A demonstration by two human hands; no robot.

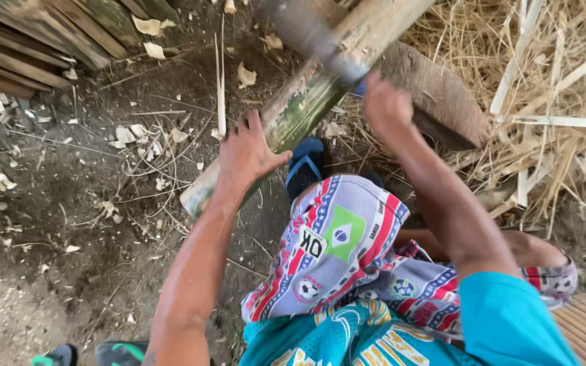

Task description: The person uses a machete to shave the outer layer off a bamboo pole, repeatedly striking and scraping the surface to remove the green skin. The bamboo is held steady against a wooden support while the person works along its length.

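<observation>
A thick green-brown bamboo pole (313,88) lies slanted from the top right down to the dirt at centre left. My left hand (247,152) rests flat on its lower part, fingers spread against the pole. My right hand (384,108) is closed around the handle of a blurred chopping blade (310,34) that lies across the upper part of the pole. My knee in patterned shorts (344,237) is bent under my arms, with a foot in a blue sandal (304,166) beside the pole.
A wooden block (435,95) lies under the pole at upper right. Bamboo strips and dry straw (551,102) pile at the right. Split bamboo slats (28,41) lean at top left. Chips litter the dirt ground (69,224).
</observation>
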